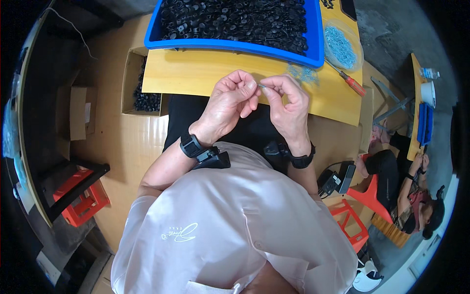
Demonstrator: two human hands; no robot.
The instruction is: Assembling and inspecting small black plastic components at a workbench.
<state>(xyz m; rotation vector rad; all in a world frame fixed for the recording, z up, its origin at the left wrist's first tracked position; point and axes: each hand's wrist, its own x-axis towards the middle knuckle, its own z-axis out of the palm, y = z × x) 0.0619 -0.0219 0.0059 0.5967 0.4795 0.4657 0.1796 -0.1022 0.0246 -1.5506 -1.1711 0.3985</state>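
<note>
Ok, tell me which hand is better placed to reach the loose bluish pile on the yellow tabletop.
Likely the right hand: it is closer to that pile than the left hand is. It does pinch a small thin piece, so may need freeing first.

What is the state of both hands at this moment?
Left hand: closed in a pinch; whether it holds anything cannot be told.
Right hand: closed, holding a small thin piece.

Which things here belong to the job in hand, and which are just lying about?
Likely the job's:
thin piece in right hand, left hand beside
black parts, blue tray
bluish-silver pieces, clear bowl

Probably just lying about:
red stool, far left
clear bottle, far right
</note>
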